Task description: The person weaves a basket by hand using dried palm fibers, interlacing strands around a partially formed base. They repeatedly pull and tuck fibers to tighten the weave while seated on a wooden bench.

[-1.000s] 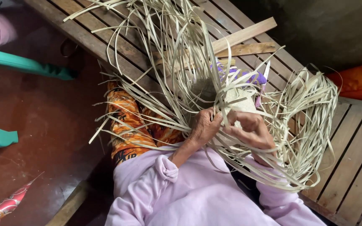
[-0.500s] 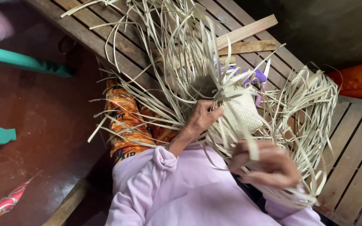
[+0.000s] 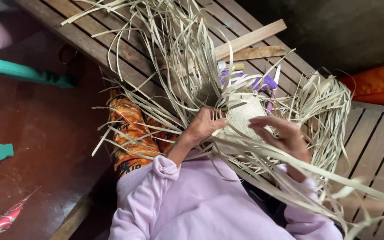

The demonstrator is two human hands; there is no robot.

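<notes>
Centrally, a small woven mat point(image 3: 245, 118) of pale palm strips sits in the person's lap, above the slatted wooden table point(image 3: 378, 142). Loose strips point(image 3: 183, 58) radiate from its edges in all directions and spill across the table.

Left hand point(image 3: 204, 126): fingers curled, thumb extended, gripping the left edge of the woven mat.

Right hand point(image 3: 283, 135): fingers spread and slightly bent, resting on the mat's right side, with a bundle of long strips point(image 3: 334, 178) passing under the palm toward the lower right.

Surroundings: two flat wooden sticks point(image 3: 250, 42) lie crossed on the table beyond the strips. A purple object point(image 3: 263, 82) shows just behind the mat. Lilac sleeves point(image 3: 156, 186) cover both arms, and orange patterned fabric point(image 3: 130, 133) covers the knee.
</notes>
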